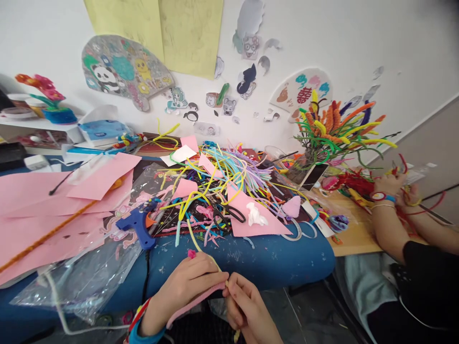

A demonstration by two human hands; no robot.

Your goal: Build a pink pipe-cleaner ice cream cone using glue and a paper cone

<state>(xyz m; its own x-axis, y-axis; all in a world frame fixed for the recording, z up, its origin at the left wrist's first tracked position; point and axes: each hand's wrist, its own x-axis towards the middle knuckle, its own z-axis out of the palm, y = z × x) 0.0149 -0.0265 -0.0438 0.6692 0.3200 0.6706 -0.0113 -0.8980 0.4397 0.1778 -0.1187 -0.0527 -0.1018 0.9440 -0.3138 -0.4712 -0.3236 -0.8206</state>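
Observation:
Low in the head view, my left hand (195, 282) is closed round a curved pink band (201, 300) that arcs down toward my wrist. A pale yellow pipe cleaner (193, 235) runs from the table edge past my left fingers to the band's end. There my right hand (247, 306) pinches the yellow strand, its fingertips touching those of my left. A small bright pink piece (191, 253) shows at my left knuckles. Beyond my hands lie black-handled scissors (233, 213), pink felt (263, 224) with a white scrap on it, and a blue glue gun (138, 224).
Loose pipe cleaners (236, 165) pile up mid-table. Pink sheets (46, 210) and a clear plastic bag (96, 282) cover the left. White headbands (299, 231) lie near the front edge. At right, a co-worker's hands (392, 188) work by a vase of colourful stems (333, 126).

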